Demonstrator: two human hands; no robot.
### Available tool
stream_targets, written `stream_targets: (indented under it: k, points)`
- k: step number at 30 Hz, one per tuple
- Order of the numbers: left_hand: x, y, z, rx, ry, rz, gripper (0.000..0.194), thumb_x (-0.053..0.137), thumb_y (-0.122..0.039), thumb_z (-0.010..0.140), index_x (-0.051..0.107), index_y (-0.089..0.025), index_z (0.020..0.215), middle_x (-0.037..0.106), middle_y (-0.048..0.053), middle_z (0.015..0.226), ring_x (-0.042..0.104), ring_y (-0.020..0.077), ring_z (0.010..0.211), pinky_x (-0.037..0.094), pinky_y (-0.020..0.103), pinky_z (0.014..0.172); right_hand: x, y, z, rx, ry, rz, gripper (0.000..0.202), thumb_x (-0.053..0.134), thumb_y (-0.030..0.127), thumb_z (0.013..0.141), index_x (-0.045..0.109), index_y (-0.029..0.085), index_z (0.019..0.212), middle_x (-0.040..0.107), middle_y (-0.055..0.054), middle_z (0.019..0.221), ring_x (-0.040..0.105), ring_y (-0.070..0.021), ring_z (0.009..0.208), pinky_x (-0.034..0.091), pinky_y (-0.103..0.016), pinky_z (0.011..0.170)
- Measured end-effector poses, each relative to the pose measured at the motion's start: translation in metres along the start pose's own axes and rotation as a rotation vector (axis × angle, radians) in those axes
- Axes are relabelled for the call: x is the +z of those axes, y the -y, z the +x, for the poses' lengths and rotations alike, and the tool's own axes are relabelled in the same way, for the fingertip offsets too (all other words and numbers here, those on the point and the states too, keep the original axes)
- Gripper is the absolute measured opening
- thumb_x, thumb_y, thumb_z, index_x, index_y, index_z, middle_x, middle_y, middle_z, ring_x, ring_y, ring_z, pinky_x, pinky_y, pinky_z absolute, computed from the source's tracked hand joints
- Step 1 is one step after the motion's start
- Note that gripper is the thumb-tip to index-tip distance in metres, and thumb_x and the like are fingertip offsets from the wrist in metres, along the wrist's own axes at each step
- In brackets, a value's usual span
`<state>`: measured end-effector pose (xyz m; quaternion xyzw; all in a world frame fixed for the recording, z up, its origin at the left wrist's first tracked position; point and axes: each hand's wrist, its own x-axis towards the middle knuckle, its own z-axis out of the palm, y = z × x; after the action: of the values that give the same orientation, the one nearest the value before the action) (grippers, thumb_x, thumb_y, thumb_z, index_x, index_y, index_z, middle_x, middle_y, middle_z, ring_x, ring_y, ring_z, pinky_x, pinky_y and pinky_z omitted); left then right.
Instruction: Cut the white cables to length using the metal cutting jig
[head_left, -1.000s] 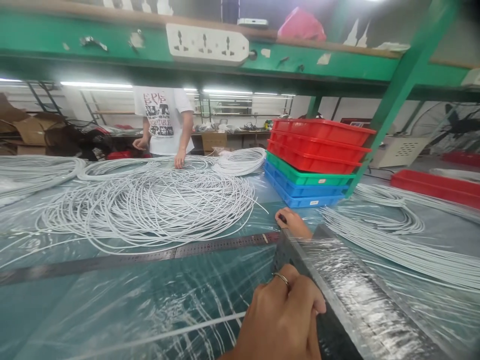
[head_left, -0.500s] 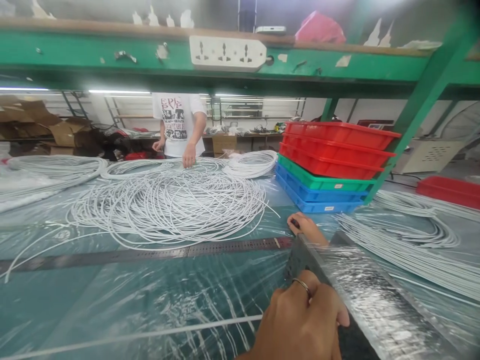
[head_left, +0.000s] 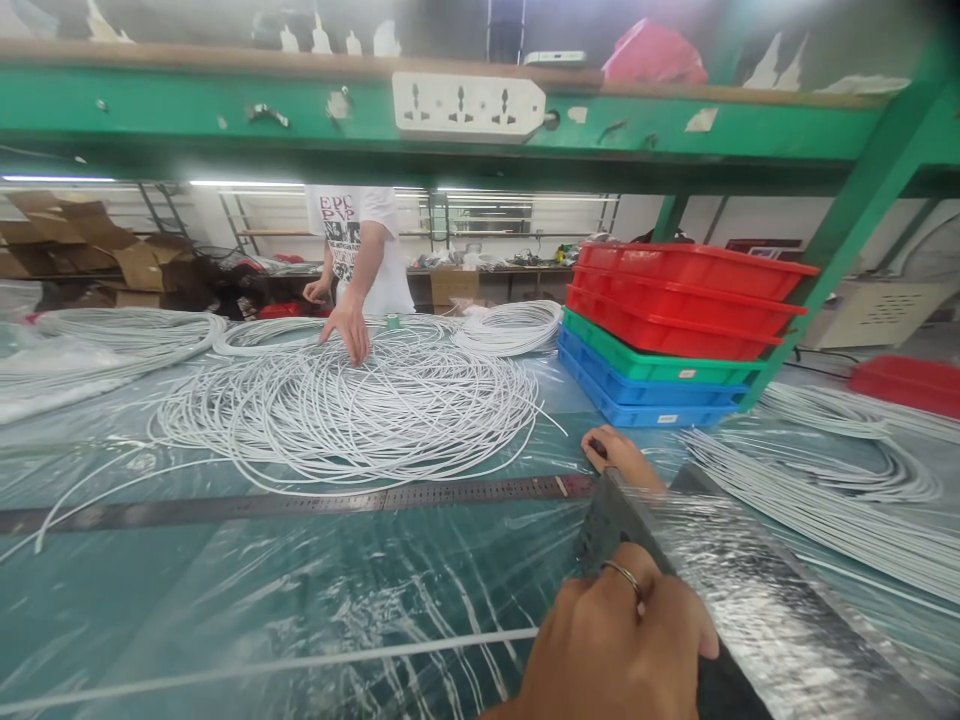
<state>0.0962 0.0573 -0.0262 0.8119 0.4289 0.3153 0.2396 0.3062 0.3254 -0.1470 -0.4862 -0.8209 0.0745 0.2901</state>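
Observation:
My left hand (head_left: 622, 640), with a ring on one finger, is closed low in the head view against the near side of a metal block (head_left: 780, 590). A white cable (head_left: 300, 668) runs from the left along the table into that hand; its end is hidden by the fingers. Past the block's far side, my right hand (head_left: 624, 458) is closed around a small dark piece (head_left: 598, 447), perhaps a handle, mostly covered by the fingers. The block's top is bright and scratched. A long steel ruler (head_left: 315, 502) lies ahead of both hands.
A large loose coil of white cable (head_left: 352, 420) lies beyond the ruler. Stacked red, green and blue trays (head_left: 675, 310) stand by a green post (head_left: 847, 230). Cut cables (head_left: 840, 500) lie at right. A co-worker's hand (head_left: 349, 328) reaches over the coil. A green shelf beam (head_left: 225, 115) crosses above.
The co-worker's hand has moved left and down onto the coil, fingers spread, uncovering a small green item. My two hands keep their grips; the view has shifted slightly.

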Motion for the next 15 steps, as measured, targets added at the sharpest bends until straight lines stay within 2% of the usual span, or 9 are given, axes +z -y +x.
stream_targets:
  k: [2, 6, 11, 13, 15]
  points:
    - [-0.003, -0.003, 0.001, -0.044, 0.087, -0.001, 0.020, 0.065, -0.011, 0.077, 0.058, -0.021, 0.093, 0.047, 0.002, 0.087, 0.020, 0.0075, 0.051, 0.019, 0.028, 0.047, -0.001, 0.001, -0.001, -0.002, 0.007, -0.005, 0.019, 0.044, 0.029, 0.095, 0.061, 0.022, 0.091, 0.059, -0.009, 0.098, 0.058, -0.0209, 0.082, 0.044, -0.035, 0.079]
    - [-0.005, -0.002, 0.001, -0.050, 0.096, -0.024, 0.017, 0.066, -0.017, 0.080, 0.058, -0.023, 0.094, 0.047, 0.002, 0.087, 0.023, 0.0084, 0.052, 0.020, 0.029, 0.049, -0.005, 0.004, -0.002, -0.006, 0.021, -0.012, 0.020, 0.043, 0.028, 0.096, 0.061, 0.021, 0.092, 0.059, -0.008, 0.097, 0.059, -0.0213, 0.085, 0.045, -0.035, 0.082]
    - [-0.007, -0.003, 0.003, -0.088, 0.159, -0.068, 0.021, 0.066, -0.014, 0.079, 0.059, -0.023, 0.097, 0.049, 0.003, 0.093, 0.026, 0.0087, 0.054, 0.025, 0.029, 0.050, -0.010, 0.013, -0.005, -0.003, 0.021, -0.019, 0.021, 0.043, 0.029, 0.095, 0.063, 0.022, 0.092, 0.061, -0.008, 0.096, 0.061, -0.0215, 0.085, 0.047, -0.035, 0.082]
    - [-0.007, -0.005, 0.005, -0.133, 0.215, -0.046, 0.026, 0.068, -0.013, 0.077, 0.060, -0.023, 0.100, 0.050, 0.003, 0.097, 0.025, 0.0086, 0.055, 0.026, 0.029, 0.050, -0.009, 0.018, -0.004, -0.003, 0.020, -0.017, 0.023, 0.044, 0.032, 0.094, 0.064, 0.022, 0.091, 0.062, -0.008, 0.097, 0.062, -0.0217, 0.085, 0.049, -0.035, 0.080]
    - [-0.007, -0.003, 0.006, -0.115, 0.234, -0.036, 0.026, 0.067, -0.012, 0.078, 0.061, -0.022, 0.101, 0.051, 0.004, 0.098, 0.027, 0.0086, 0.055, 0.028, 0.029, 0.052, -0.013, 0.022, -0.001, -0.008, 0.025, -0.008, 0.025, 0.046, 0.038, 0.091, 0.065, 0.023, 0.089, 0.065, -0.009, 0.095, 0.064, -0.0226, 0.083, 0.052, -0.036, 0.079]
